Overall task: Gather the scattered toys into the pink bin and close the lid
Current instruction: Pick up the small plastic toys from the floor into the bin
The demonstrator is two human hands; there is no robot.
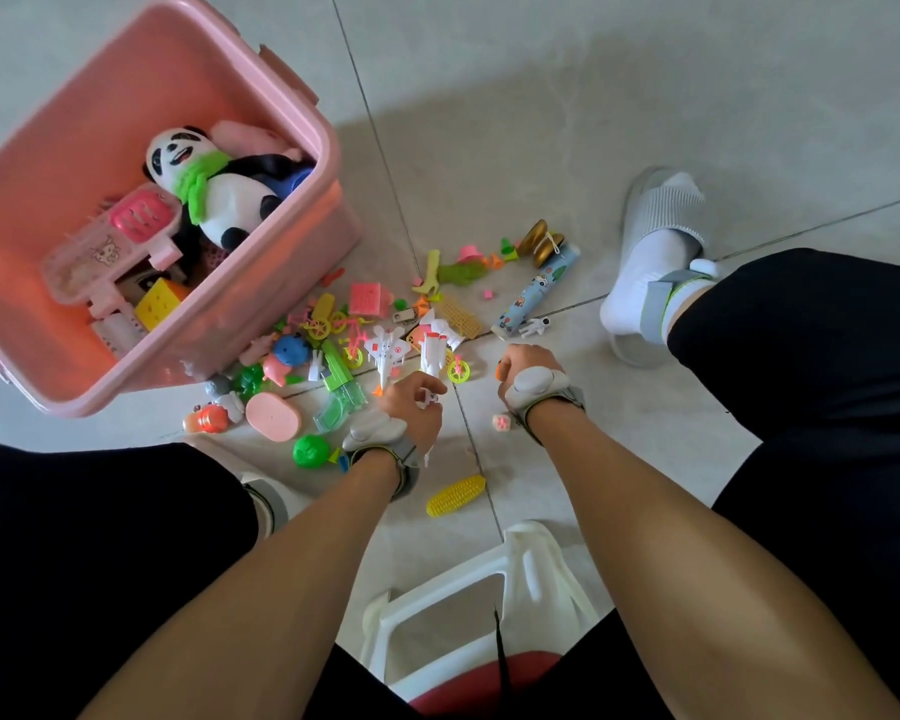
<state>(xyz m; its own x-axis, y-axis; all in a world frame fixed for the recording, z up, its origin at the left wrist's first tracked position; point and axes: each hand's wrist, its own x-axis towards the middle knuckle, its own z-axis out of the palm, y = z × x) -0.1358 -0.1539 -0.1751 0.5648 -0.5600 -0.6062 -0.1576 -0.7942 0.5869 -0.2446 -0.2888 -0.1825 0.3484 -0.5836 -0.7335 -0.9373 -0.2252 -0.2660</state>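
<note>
The pink bin (328,148) stands open at the upper left, holding a plush panda (214,184), a pink case and a yellow cube. Several small toys lie scattered on the floor to its right: white toy jets (385,350), a green ball (310,452), a pink oval box (273,416), a yellow corn cob (455,495), a blue patterned tube (539,288). My left hand (411,407) curls round a small white toy with red marks, just below the jets. My right hand (523,371) grips a small orange piece; its fingers are partly hidden. No lid is in view.
A white die with pink dots (501,423) lies between my hands. My knees in black shorts flank the toys, and my slippered foot (655,252) rests at the right. A white plastic stool (489,589) stands under me on the tiled floor.
</note>
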